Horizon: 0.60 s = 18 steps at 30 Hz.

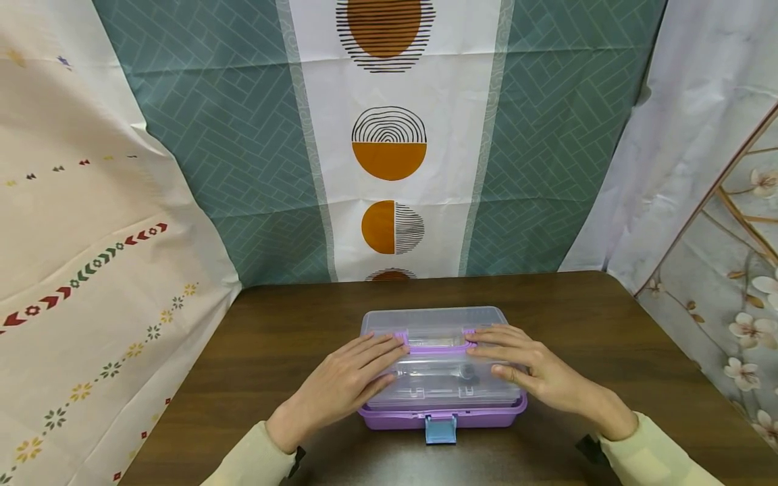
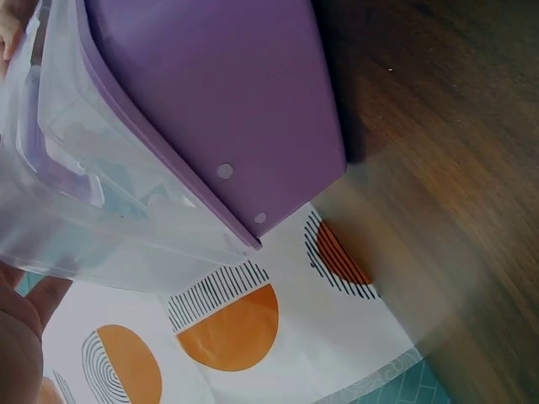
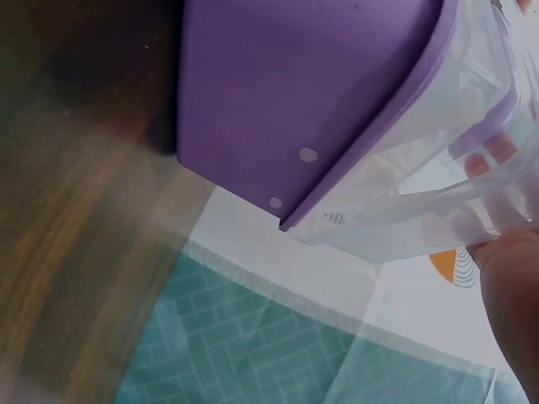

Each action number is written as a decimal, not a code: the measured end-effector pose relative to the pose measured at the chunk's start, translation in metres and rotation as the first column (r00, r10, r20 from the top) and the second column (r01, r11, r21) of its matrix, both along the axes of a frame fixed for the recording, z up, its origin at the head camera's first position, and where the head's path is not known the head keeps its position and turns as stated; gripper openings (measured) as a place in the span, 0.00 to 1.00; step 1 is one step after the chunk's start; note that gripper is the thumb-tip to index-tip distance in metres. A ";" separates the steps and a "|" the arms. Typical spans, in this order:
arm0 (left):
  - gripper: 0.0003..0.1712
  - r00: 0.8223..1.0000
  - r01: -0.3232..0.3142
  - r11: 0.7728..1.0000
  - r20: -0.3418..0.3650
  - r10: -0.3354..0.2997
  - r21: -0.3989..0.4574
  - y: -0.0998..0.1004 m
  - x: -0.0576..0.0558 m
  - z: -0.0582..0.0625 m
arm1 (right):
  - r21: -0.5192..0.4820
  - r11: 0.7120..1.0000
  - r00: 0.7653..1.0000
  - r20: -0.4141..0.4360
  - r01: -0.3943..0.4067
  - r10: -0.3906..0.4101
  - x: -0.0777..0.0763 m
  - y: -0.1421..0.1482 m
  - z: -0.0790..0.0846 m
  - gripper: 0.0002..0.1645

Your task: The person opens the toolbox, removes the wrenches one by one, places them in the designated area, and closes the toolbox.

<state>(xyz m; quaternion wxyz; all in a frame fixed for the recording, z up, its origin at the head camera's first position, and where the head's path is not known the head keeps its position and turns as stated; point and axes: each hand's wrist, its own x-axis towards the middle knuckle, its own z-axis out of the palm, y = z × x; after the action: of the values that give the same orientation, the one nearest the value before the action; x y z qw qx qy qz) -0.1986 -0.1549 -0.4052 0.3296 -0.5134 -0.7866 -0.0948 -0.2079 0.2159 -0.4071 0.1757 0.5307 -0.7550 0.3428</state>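
Observation:
A storage box [image 1: 440,418] with a purple base stands on the table in front of me. Its transparent lid [image 1: 434,388] is down over the base, and a purple handle [image 1: 437,350] lies along the top. At the front, a blue latch [image 1: 440,430] hangs flipped outward. My left hand [image 1: 346,371] rests on the lid's left part, fingers extended toward the handle's left end. On the opposite side my right hand [image 1: 541,371] touches the lid, fingertips at the handle's right end. Both wrist views show the purple side wall [image 2: 227,93] and the clear lid above it.
The dark wooden table [image 1: 292,337] extends around the box on every side. Behind it hangs a green and white cloth [image 1: 243,135] with orange circles. Patterned cloths drape along the left [image 1: 91,270] and right [image 1: 717,304] sides.

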 end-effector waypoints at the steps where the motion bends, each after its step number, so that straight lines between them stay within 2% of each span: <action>1: 0.26 1.000 -0.003 1.000 -0.004 0.003 0.006 0.000 0.000 0.001 | -0.005 1.000 1.000 0.008 -0.004 0.004 -0.001 0.000 0.001 0.34; 13: 0.25 0.997 -0.048 0.997 -0.052 0.051 0.057 0.004 -0.002 0.005 | -0.045 0.999 0.998 0.054 -0.019 0.021 -0.008 -0.001 0.012 0.33; 18: 0.25 0.997 -0.058 0.996 -0.048 0.061 0.069 0.004 -0.001 0.005 | -0.027 1.000 0.993 0.115 0.010 -0.007 -0.009 -0.001 0.016 0.31</action>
<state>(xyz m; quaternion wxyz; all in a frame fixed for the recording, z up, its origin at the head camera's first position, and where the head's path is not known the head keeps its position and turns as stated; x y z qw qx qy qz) -0.1991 -0.1512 -0.3998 0.3690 -0.4806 -0.7894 -0.0984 -0.2172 0.2151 -0.3910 0.1407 0.5045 -0.7612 0.3824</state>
